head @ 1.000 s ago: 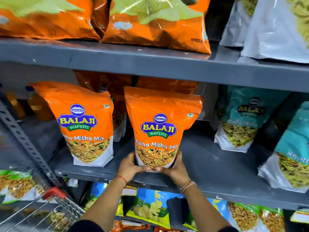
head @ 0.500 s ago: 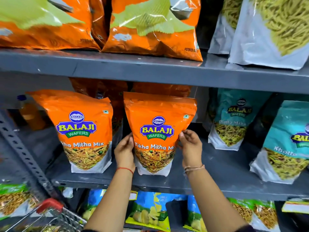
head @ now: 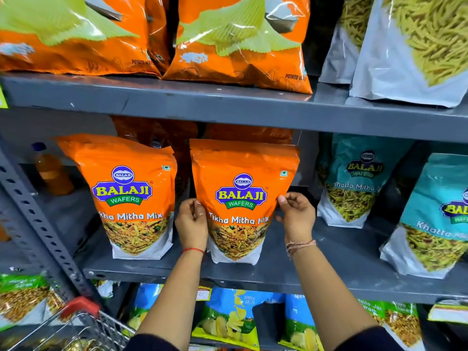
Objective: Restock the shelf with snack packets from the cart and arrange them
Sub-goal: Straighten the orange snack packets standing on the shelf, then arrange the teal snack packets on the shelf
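An orange Tikha Mitha Mix packet [head: 240, 173] stands upright on the grey middle shelf [head: 278, 274]. My left hand [head: 191, 224] grips its left edge and my right hand [head: 295, 216] pinches its right edge at mid height. A second identical orange packet [head: 126, 188] stands just to its left, untouched. More orange packets sit behind both in shadow. The wire cart [head: 76, 325] with its red handle shows at the bottom left; its contents are hard to make out.
Teal Khatta Mitha packets [head: 354, 183] stand to the right on the same shelf. Orange potato wafer bags [head: 238, 46] and white sev bags [head: 405, 46] fill the upper shelf. A perforated metal upright [head: 38, 224] runs at the left. Blue and green packets lie below.
Both hands slid from the packet's base up to its sides at mid height. The packet now stands further back on the shelf, upright.
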`<move>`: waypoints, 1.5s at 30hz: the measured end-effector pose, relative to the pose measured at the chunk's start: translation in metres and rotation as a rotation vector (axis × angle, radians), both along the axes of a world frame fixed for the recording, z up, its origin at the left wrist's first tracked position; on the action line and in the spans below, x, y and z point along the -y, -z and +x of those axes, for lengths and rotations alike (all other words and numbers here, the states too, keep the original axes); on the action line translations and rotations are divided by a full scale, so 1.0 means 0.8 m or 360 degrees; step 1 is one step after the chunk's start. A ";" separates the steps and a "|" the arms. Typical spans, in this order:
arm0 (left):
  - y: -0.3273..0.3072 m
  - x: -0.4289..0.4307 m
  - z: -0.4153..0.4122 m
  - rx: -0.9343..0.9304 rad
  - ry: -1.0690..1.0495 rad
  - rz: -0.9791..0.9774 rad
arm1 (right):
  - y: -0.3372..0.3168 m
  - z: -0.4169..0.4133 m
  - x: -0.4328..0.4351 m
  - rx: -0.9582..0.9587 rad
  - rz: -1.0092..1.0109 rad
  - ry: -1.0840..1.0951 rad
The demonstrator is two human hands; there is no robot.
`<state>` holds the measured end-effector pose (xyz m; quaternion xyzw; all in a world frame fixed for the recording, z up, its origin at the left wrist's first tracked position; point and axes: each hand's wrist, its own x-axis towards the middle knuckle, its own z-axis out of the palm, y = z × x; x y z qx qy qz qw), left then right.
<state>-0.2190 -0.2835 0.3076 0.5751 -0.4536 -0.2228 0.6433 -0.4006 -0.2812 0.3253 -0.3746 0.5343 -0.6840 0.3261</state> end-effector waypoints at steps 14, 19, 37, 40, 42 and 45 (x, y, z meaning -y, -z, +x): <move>0.010 -0.006 -0.004 -0.0253 0.0071 0.0006 | 0.014 -0.007 -0.016 0.0051 -0.0009 -0.0227; 0.064 -0.059 -0.040 0.0014 -0.0313 -0.0095 | 0.085 -0.043 -0.062 -0.0210 0.0096 -0.0024; 0.104 -0.068 -0.447 0.0350 0.1263 0.0668 | 0.105 -0.475 -0.151 -0.0474 0.0266 0.0100; 0.097 -0.047 -0.492 0.0395 0.1386 0.0680 | 0.104 -0.512 -0.128 -0.0640 0.0383 -0.0402; 0.097 -0.043 -0.507 0.0356 0.1350 0.0702 | 0.105 -0.522 -0.114 -0.0623 0.0406 -0.0583; 0.104 -0.043 -0.498 0.0158 0.1271 0.0739 | 0.106 -0.510 -0.107 -0.0559 0.0377 -0.0598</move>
